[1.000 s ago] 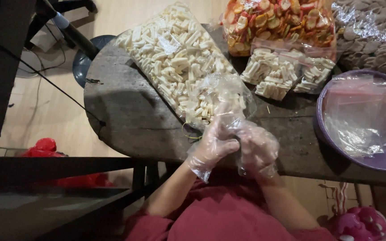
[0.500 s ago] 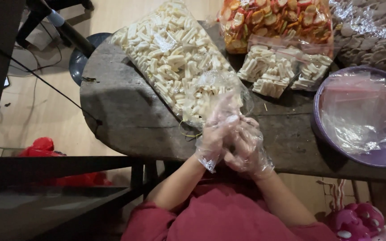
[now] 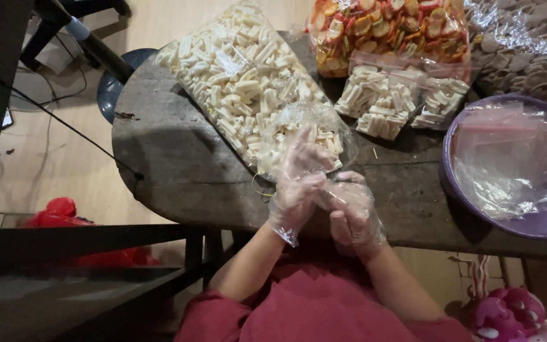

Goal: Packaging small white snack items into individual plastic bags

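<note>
Gloved left hand (image 3: 295, 190) and right hand (image 3: 349, 209) pinch the bag's mouth (image 3: 299, 136).

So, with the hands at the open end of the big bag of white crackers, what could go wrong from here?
1. The big bag of white crackers is open beside the left hand; a tug may spill sticks onto the wooden table.
2. Both hands wear loose plastic gloves; the right hand could lose its hold on the thin film.

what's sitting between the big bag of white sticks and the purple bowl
In the head view, two small zip bags of white sticks lie between the big bag of white sticks and the purple bowl.
</note>
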